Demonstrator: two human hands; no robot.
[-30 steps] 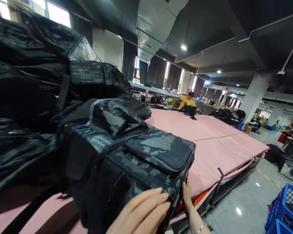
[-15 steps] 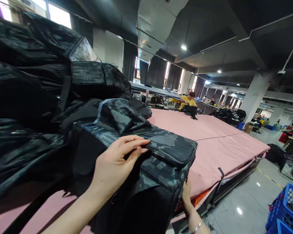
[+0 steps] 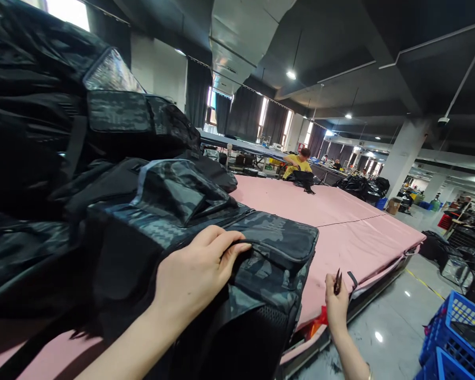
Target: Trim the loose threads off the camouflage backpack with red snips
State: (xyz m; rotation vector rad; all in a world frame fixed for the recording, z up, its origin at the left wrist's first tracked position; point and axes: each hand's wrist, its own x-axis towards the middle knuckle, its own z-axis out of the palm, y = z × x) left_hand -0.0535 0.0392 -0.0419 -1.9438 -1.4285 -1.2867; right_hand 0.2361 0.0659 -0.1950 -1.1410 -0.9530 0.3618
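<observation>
A black and grey camouflage backpack [image 3: 277, 232] lies in front of me. My left hand [image 3: 206, 258] is closed in a pinch on the piped edge of its top flap. To the right of the bag, my right hand [image 3: 336, 298] is raised near the table edge, its fingers wrapped round small dark thread snips [image 3: 338, 282]. Their two pointed blades stick upward, slightly apart. The snips are clear of the backpack, and the handles are mostly hidden in my fist.
More dark bags [image 3: 119, 113] are piled high on the left. A pink-covered table [image 3: 340, 211] stretches away, where a person in yellow [image 3: 298, 162] handles a black item at the far side. Blue crates [image 3: 455, 322] stand on the floor at right.
My right hand has come out from behind the bag's right side and moved up and right, the snips now showing. My left fingers have closed tighter on the flap edge.
</observation>
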